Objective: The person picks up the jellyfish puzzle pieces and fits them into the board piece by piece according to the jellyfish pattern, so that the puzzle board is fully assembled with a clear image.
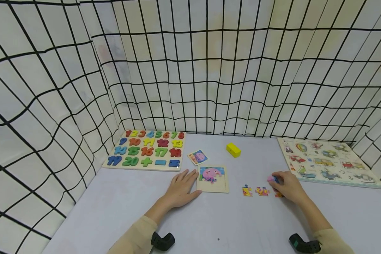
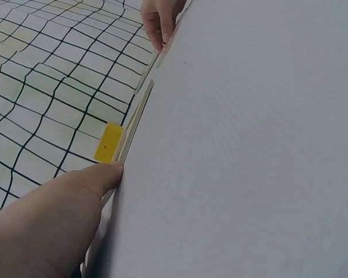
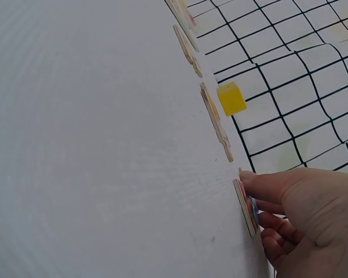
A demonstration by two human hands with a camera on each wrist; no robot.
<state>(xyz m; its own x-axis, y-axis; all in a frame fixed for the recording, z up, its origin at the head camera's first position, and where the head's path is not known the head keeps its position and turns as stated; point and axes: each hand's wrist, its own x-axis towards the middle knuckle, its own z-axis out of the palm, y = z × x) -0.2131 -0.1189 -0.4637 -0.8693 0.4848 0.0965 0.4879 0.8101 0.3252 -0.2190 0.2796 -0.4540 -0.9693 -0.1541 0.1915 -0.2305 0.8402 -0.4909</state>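
Black wrist-worn cameras (image 1: pixel 163 241) and beige sleeves (image 1: pixel 134 238) lie nearest us, in front of the wooden octopus puzzle tray (image 1: pixel 223 185), which we take as our landmark. Against that tray's left edge we see the left hand (image 1: pixel 182 189) resting palm down, fingers straight and a little spread, thumb touching the near left corner; it has hold of nothing. Well to the right of the tray, the right hand (image 1: pixel 288 186) is nearly closed, thumb and fingertips pinching a pink-and-blue jigsaw piece (image 1: pixel 271 179). Below those fingers we make out an orange jigsaw piece (image 1: pixel 278 194), partly hidden; between it and the tray lie a pink-and-yellow jigsaw piece (image 1: pixel 262 191) and a yellow jigsaw piece (image 1: pixel 247 191), all three in a row. Just behind the tray's left side is a small picture card (image 1: pixel 198 157); farther back and left, a number puzzle board (image 1: pixel 152 152). We find a yellow block (image 1: pixel 233 150) behind the tray to the right, and a vehicle puzzle board (image 1: pixel 331 160) far to its right. Black netting (image 1: pixel 222 59) rises behind everything.
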